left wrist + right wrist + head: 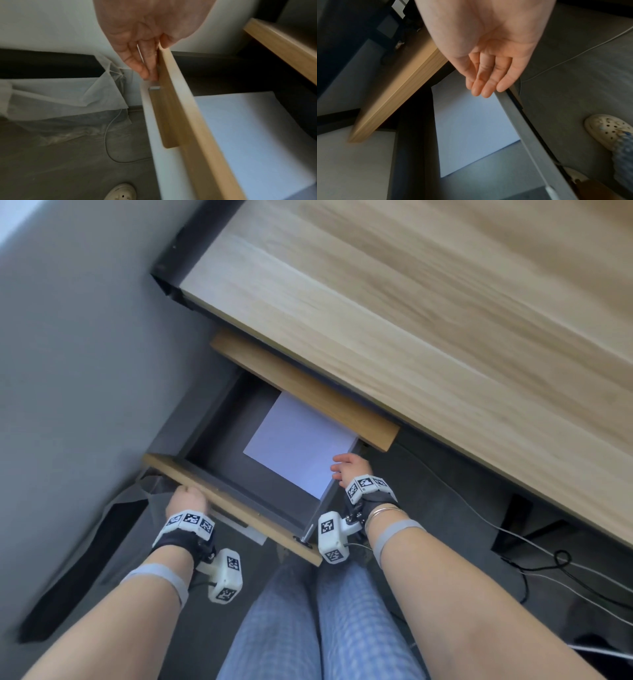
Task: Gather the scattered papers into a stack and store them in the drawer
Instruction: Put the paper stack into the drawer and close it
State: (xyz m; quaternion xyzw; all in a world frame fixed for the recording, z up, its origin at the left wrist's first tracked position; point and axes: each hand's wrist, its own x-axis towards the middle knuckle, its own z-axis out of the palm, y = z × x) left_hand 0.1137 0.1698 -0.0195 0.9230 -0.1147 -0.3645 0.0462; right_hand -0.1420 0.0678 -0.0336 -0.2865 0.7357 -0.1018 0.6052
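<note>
A stack of white papers lies flat in the open grey drawer, against its right side wall; the papers also show behind the wooden drawer front. My left hand holds the left end of the drawer front. Its fingers lie along the outer face and the thumb sits at the top edge. My right hand hovers empty over the drawer's right rim. Its fingers are relaxed above the papers.
The light wooden desk top overhangs the drawer, with another wooden drawer front just above the papers. A key sticks out of the drawer front. Cables cross the grey floor at right. Crumpled plastic sheeting lies at left. My legs are below.
</note>
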